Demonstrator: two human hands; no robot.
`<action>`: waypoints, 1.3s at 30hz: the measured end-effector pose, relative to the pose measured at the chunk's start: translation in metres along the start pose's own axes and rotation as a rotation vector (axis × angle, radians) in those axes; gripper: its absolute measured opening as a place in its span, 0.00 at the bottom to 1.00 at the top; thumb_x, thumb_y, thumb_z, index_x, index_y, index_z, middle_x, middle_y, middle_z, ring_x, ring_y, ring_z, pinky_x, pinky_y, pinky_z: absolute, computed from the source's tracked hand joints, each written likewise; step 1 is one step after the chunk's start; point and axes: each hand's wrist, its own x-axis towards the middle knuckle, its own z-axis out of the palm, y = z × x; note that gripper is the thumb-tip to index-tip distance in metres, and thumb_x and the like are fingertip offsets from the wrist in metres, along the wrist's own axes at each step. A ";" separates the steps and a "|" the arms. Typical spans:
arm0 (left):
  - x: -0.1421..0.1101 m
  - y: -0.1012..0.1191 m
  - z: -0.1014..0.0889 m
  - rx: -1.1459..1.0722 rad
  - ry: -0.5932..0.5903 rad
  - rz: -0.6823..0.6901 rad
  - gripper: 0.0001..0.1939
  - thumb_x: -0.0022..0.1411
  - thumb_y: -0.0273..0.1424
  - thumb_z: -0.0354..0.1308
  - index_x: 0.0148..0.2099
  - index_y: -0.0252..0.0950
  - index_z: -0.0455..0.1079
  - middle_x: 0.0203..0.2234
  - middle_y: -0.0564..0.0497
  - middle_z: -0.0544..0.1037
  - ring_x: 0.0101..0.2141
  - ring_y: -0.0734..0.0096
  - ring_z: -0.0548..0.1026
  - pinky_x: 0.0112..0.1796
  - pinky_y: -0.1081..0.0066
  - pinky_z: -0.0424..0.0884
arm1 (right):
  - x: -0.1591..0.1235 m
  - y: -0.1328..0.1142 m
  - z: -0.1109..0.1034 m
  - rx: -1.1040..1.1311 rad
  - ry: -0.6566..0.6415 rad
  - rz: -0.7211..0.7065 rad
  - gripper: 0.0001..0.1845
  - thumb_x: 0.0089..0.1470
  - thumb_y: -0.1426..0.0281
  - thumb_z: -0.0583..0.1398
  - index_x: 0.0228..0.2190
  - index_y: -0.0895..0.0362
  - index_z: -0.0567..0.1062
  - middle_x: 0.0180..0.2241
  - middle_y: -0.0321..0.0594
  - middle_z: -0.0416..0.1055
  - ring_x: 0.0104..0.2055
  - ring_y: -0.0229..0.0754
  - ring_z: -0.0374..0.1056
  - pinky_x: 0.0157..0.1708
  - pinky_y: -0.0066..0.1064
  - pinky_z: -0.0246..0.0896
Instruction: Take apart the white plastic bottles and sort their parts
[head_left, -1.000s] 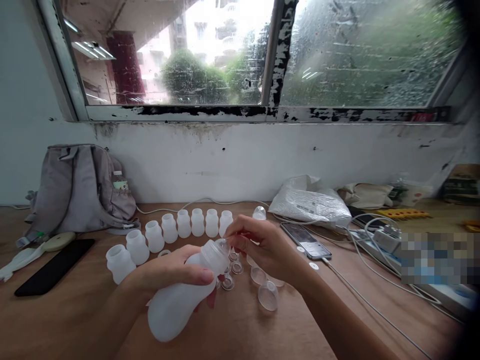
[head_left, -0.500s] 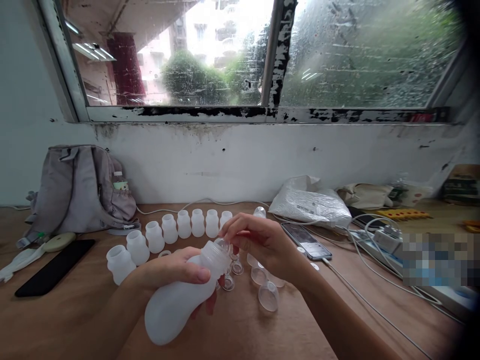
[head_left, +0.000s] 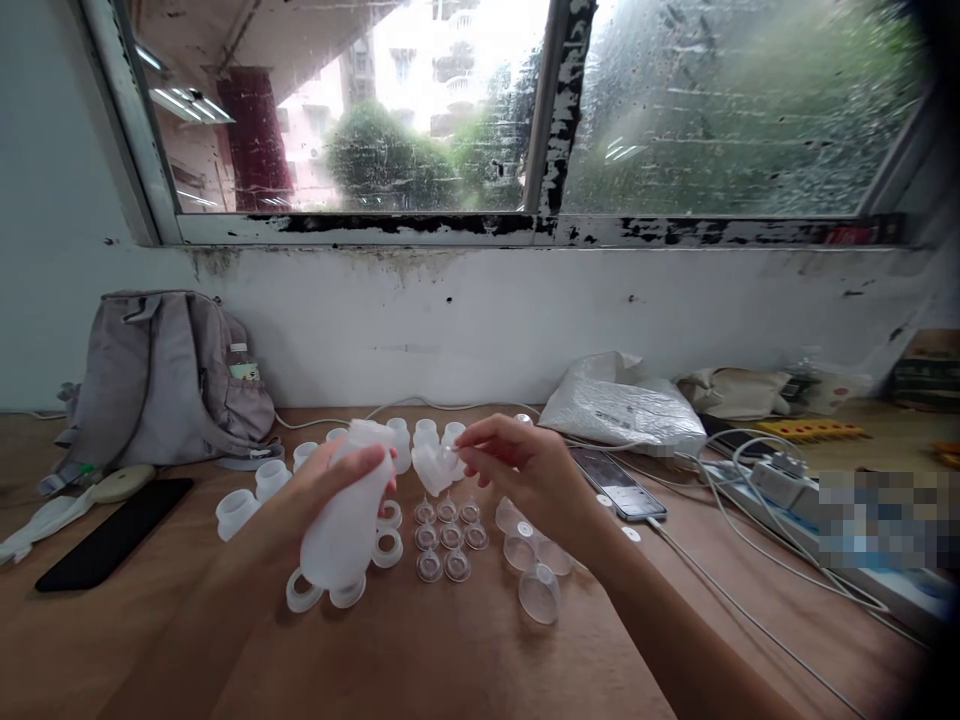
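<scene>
My left hand [head_left: 322, 480] is wrapped round a translucent white baby bottle [head_left: 345, 535], its neck end tilted up and away. To the right, my right hand [head_left: 517, 465] pinches a small clear piece [head_left: 451, 450] between thumb and fingertips; its exact shape is too blurred to make out. Just behind the pinch is a pale translucent item [head_left: 433, 472], partly hidden by the fingers. Below it, clear nipple-shaped parts [head_left: 451, 537] stand in rows. White rings [head_left: 387, 547] lie beside and beneath the bottle. Clear domed caps [head_left: 539, 595] sit under my right wrist.
White open-necked bottles [head_left: 236, 512] form a curved row behind my hands. A phone [head_left: 619, 485] on a charging cable, a power strip [head_left: 757, 495] and a bubble-wrap bag [head_left: 622, 405] are at the right. A grey backpack [head_left: 165, 375] and a black slab [head_left: 112, 540] are at the left.
The bottle has moved left and turned more upright in my left hand. My right hand has come away from its mouth, uncovering the rows of clear parts and the rings.
</scene>
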 end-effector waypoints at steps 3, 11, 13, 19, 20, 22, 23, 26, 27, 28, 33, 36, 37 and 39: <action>0.002 0.001 -0.006 0.021 0.130 0.099 0.20 0.48 0.43 0.54 0.40 0.36 0.61 0.28 0.53 0.66 0.26 0.73 0.66 0.23 0.75 0.63 | -0.005 0.013 0.016 -0.273 -0.259 -0.016 0.05 0.47 0.75 0.55 0.24 0.55 0.70 0.21 0.32 0.68 0.22 0.32 0.62 0.20 0.24 0.56; 0.011 -0.006 -0.002 0.135 0.125 0.136 0.27 0.47 0.37 0.57 0.49 0.40 0.55 0.34 0.51 0.70 0.38 0.64 0.69 0.33 0.69 0.66 | -0.025 0.045 0.058 -0.511 -0.569 -0.223 0.13 0.33 0.82 0.61 0.12 0.55 0.64 0.11 0.29 0.58 0.14 0.30 0.51 0.13 0.24 0.43; 0.011 -0.006 0.000 0.132 0.106 0.137 0.29 0.46 0.36 0.59 0.51 0.40 0.53 0.38 0.49 0.70 0.41 0.62 0.68 0.35 0.68 0.66 | -0.018 0.038 0.050 -0.496 -0.498 -0.171 0.09 0.39 0.79 0.59 0.18 0.54 0.67 0.14 0.30 0.62 0.16 0.32 0.55 0.15 0.24 0.47; 0.015 -0.009 0.000 0.133 -0.054 0.086 0.33 0.48 0.33 0.58 0.55 0.38 0.49 0.44 0.45 0.69 0.43 0.61 0.68 0.38 0.66 0.66 | 0.004 0.006 0.009 -0.284 0.064 -0.062 0.09 0.54 0.68 0.51 0.36 0.55 0.68 0.25 0.34 0.67 0.22 0.32 0.60 0.23 0.25 0.56; 0.015 -0.010 0.001 0.141 -0.076 0.081 0.32 0.50 0.34 0.57 0.55 0.38 0.49 0.45 0.45 0.68 0.44 0.61 0.68 0.38 0.66 0.66 | 0.004 0.004 0.006 -0.244 0.042 -0.053 0.10 0.54 0.67 0.51 0.38 0.55 0.67 0.25 0.34 0.67 0.21 0.31 0.60 0.23 0.24 0.55; 0.017 -0.015 0.003 0.165 -0.126 0.081 0.29 0.52 0.35 0.54 0.56 0.41 0.50 0.47 0.46 0.67 0.45 0.61 0.67 0.38 0.65 0.66 | 0.002 0.003 0.005 -0.180 -0.047 -0.031 0.12 0.53 0.65 0.52 0.40 0.55 0.66 0.24 0.33 0.65 0.19 0.30 0.58 0.20 0.23 0.54; 0.017 -0.017 0.004 0.180 -0.158 0.085 0.28 0.53 0.36 0.52 0.56 0.42 0.50 0.48 0.47 0.66 0.46 0.61 0.66 0.39 0.65 0.66 | 0.001 0.003 0.006 -0.155 -0.078 -0.020 0.13 0.53 0.64 0.52 0.40 0.55 0.66 0.23 0.33 0.65 0.18 0.30 0.58 0.19 0.23 0.53; 0.020 -0.025 0.005 0.268 -0.180 0.126 0.30 0.55 0.37 0.51 0.58 0.45 0.48 0.51 0.49 0.63 0.50 0.62 0.63 0.44 0.63 0.63 | 0.000 0.005 0.009 -0.146 -0.097 0.012 0.11 0.53 0.63 0.52 0.35 0.56 0.65 0.19 0.30 0.63 0.18 0.30 0.58 0.20 0.23 0.52; 0.021 -0.027 0.006 0.320 -0.141 0.153 0.31 0.55 0.37 0.51 0.59 0.45 0.46 0.52 0.48 0.62 0.51 0.62 0.60 0.46 0.63 0.62 | 0.001 0.006 0.008 -0.181 -0.089 0.021 0.10 0.53 0.63 0.51 0.33 0.56 0.66 0.19 0.31 0.64 0.18 0.31 0.59 0.20 0.23 0.52; 0.022 -0.029 0.006 0.386 -0.084 0.188 0.31 0.55 0.38 0.51 0.59 0.46 0.45 0.53 0.48 0.60 0.52 0.62 0.58 0.47 0.63 0.61 | 0.002 0.008 0.005 -0.241 -0.076 0.029 0.09 0.53 0.64 0.51 0.31 0.56 0.66 0.20 0.31 0.64 0.19 0.31 0.59 0.21 0.23 0.52; 0.028 -0.036 0.013 0.787 0.214 0.402 0.23 0.56 0.39 0.49 0.54 0.42 0.55 0.50 0.48 0.63 0.49 0.60 0.61 0.41 0.66 0.64 | 0.015 0.031 -0.009 -0.735 0.080 0.121 0.07 0.53 0.67 0.51 0.30 0.55 0.67 0.25 0.36 0.69 0.26 0.37 0.63 0.25 0.26 0.48; 0.029 -0.045 0.020 0.967 0.088 0.376 0.14 0.57 0.39 0.47 0.43 0.40 0.65 0.36 0.50 0.72 0.37 0.65 0.69 0.33 0.69 0.64 | 0.023 0.055 -0.010 -0.920 0.089 0.226 0.07 0.54 0.68 0.51 0.33 0.55 0.67 0.29 0.39 0.71 0.31 0.40 0.65 0.25 0.27 0.46; 0.029 -0.049 0.023 1.020 -0.007 0.349 0.13 0.57 0.39 0.47 0.40 0.39 0.66 0.32 0.51 0.72 0.33 0.67 0.70 0.31 0.70 0.64 | 0.025 0.063 -0.009 -0.960 0.076 0.253 0.07 0.54 0.68 0.50 0.33 0.55 0.67 0.30 0.40 0.71 0.31 0.41 0.66 0.24 0.27 0.46; 0.028 -0.059 0.027 1.119 -0.184 0.310 0.12 0.55 0.40 0.49 0.36 0.39 0.67 0.28 0.53 0.72 0.29 0.68 0.70 0.29 0.71 0.62 | 0.027 0.078 -0.006 -1.014 0.045 0.291 0.08 0.54 0.69 0.50 0.34 0.55 0.67 0.31 0.42 0.72 0.32 0.43 0.66 0.23 0.28 0.45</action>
